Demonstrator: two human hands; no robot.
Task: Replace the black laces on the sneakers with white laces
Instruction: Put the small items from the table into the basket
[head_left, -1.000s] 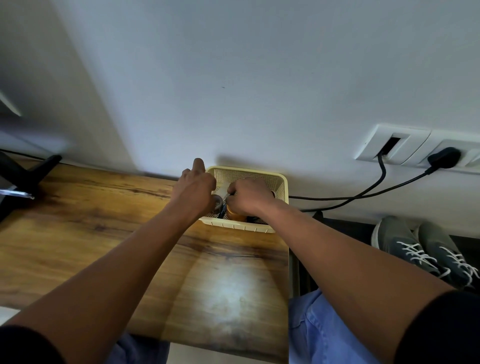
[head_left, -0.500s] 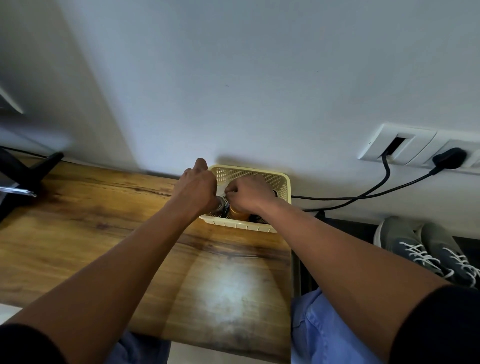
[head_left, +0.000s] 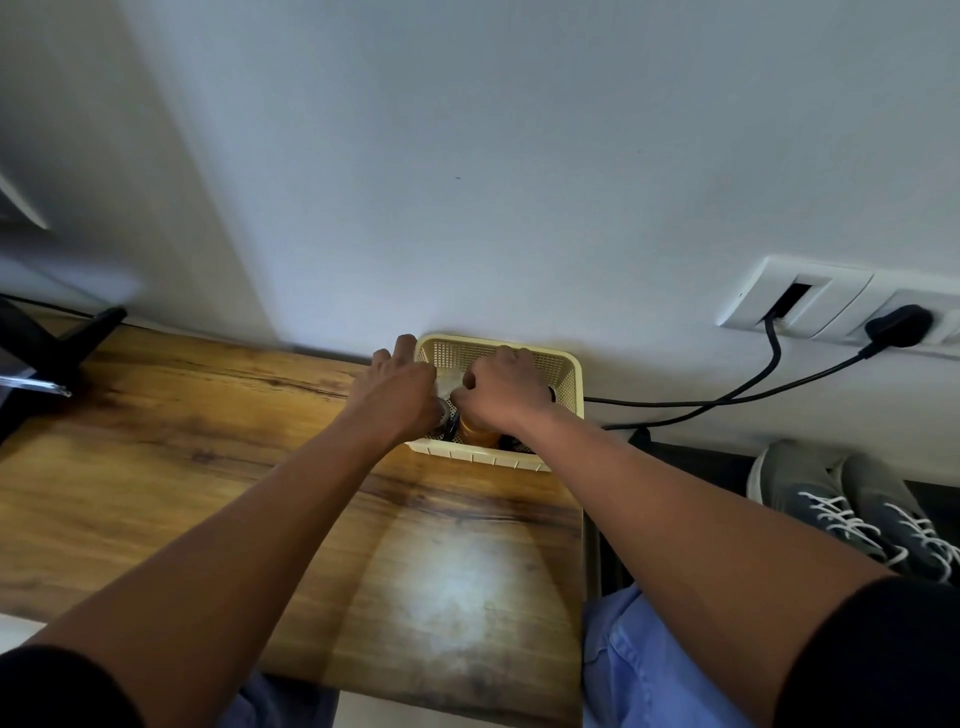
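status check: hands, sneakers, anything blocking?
Both hands in the basket at the desk's back edge: left hand, right hand, grip hidden. Sneakers on the floor to the right, white laces in. Nothing blocking.

No text, label, brand, number or sign can be read anywhere; the things in the basket (head_left: 563, 384) are too hidden to show any.

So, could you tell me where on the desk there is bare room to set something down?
The wooden desk is bare between the black stand and the cream basket, beneath both forearms. The basket is crowded: both hands reach in.
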